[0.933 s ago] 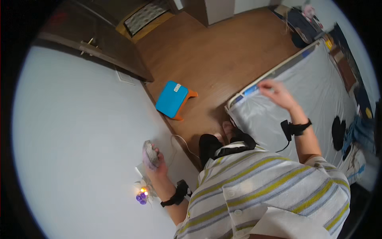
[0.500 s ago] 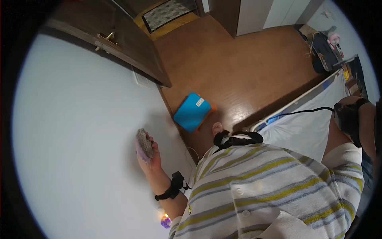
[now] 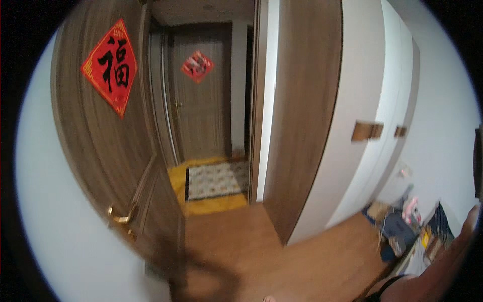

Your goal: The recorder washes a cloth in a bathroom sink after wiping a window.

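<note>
My right arm (image 3: 432,264) crosses the lower right corner, bare and slightly blurred, with a black band (image 3: 390,288) around it. It runs up to the right rim, where the picture cuts it off, and no fingers can be made out. A dark object (image 3: 478,163) shows at that rim above the arm; whether my right hand touches it is unclear. My left hand is out of view. Nearest on the left stands an open brown door (image 3: 100,151) with a brass lever handle (image 3: 121,215) and a red diamond-shaped paper (image 3: 111,69).
Beyond the doorway lie a patterned mat (image 3: 214,180) and another brown door (image 3: 201,116) with a red paper. A tall wardrobe (image 3: 307,110) stands right of the opening. Bags and a pink plush toy (image 3: 411,211) crowd the right corner. Brown flooring (image 3: 236,246) spreads ahead.
The view has swung upward from my body to the doorway. My left hand, which held a grey and lilac fuzzy pad against the white wall, has left the picture, as has the blue box.
</note>
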The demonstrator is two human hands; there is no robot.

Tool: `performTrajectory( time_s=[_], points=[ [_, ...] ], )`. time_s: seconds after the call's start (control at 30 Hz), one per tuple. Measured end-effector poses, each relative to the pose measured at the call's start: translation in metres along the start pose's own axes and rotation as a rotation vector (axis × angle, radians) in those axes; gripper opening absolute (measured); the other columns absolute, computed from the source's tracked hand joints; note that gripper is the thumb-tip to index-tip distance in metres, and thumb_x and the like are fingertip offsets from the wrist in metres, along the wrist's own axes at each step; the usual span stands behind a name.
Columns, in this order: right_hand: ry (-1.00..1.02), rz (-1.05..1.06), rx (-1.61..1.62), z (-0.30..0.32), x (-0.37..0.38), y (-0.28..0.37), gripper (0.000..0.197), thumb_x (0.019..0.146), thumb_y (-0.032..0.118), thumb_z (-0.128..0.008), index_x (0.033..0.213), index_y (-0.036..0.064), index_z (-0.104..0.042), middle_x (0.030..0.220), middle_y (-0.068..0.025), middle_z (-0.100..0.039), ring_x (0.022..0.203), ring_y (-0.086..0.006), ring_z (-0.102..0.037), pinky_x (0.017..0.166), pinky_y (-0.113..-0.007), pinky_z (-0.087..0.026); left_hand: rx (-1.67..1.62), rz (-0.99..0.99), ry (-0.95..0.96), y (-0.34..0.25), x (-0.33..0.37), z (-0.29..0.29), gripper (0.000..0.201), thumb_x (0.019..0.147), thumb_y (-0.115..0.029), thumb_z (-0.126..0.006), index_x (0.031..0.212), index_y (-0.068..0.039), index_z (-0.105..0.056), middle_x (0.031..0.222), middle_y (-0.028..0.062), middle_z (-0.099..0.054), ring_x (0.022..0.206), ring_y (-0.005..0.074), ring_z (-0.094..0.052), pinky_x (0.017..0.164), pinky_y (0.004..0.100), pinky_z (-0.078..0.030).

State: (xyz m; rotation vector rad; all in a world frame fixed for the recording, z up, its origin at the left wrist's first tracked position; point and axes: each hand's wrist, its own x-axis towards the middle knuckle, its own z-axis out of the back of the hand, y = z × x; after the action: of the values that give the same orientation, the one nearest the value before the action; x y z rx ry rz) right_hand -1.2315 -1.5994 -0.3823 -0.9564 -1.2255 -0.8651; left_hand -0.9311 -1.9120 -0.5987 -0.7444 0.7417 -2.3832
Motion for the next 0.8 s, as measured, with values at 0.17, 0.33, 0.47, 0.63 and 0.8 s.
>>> performTrajectory(
  time_s=[0.17,0.33,0.47,0.63,0.8],
  points=[
    [-0.037,0.045,0.098,0.007,0.02,-0.112,0.023,0.078,0.018,-0.048,0.09,-0.0005,-0.056,0.088,-0.0134,-0.055,0.083,-0.0238,-0.052,0.086,-0.038,-0.039,0.323,-0.19,-0.007,-0.061,0.049,-0.032,0.03,0.081,-0.012,-0.05,0.11,-0.002,-0.049,0.104,0.0161,-0.054,0.092,0.0298,-0.053,0.076,0.0362,-0.046],
    [-0.1,0.007,0.386,0.012,0.034,-0.223,0.022,0.077,0.016,-0.048,0.089,-0.0007,-0.057,0.087,-0.0134,-0.056,0.081,-0.024,-0.052,0.086,-0.038,-0.038,-1.08,0.443,0.137,-0.096,0.163,-0.094,0.03,0.083,-0.018,-0.048,0.11,-0.005,-0.047,0.1,0.0162,-0.055,0.086,0.0306,-0.054,0.07,0.0365,-0.047],
    [-0.109,0.112,0.384,0.015,0.021,-0.279,0.021,0.076,0.015,-0.048,0.088,-0.0009,-0.057,0.086,-0.0135,-0.056,0.08,-0.0242,-0.052,0.087,-0.039,-0.038,-1.82,0.797,0.25,-0.066,0.204,-0.15,0.03,0.084,-0.023,-0.045,0.11,-0.007,-0.047,0.097,0.0163,-0.055,0.081,0.0312,-0.055,0.065,0.0367,-0.049],
    [-0.11,0.152,0.448,-0.031,-0.019,-0.357,0.02,0.076,0.013,-0.049,0.086,-0.0012,-0.057,0.085,-0.0135,-0.056,0.079,-0.0244,-0.052,0.087,-0.04,-0.037,-2.06,0.911,0.023,-0.024,0.211,-0.173,0.031,0.086,-0.029,-0.043,0.11,-0.01,-0.046,0.093,0.0164,-0.056,0.075,0.032,-0.056,0.058,0.037,-0.05],
    [-0.105,0.125,0.402,-0.086,-0.059,-0.409,0.019,0.075,0.012,-0.049,0.085,-0.0015,-0.058,0.084,-0.0135,-0.057,0.078,-0.0246,-0.052,0.088,-0.04,-0.037,-2.036,0.847,0.171,0.041,0.285,-0.207,0.029,0.087,-0.03,-0.039,0.106,-0.009,-0.047,0.093,0.0159,-0.056,0.077,0.0307,-0.058,0.06,0.0386,-0.052]
  ],
)
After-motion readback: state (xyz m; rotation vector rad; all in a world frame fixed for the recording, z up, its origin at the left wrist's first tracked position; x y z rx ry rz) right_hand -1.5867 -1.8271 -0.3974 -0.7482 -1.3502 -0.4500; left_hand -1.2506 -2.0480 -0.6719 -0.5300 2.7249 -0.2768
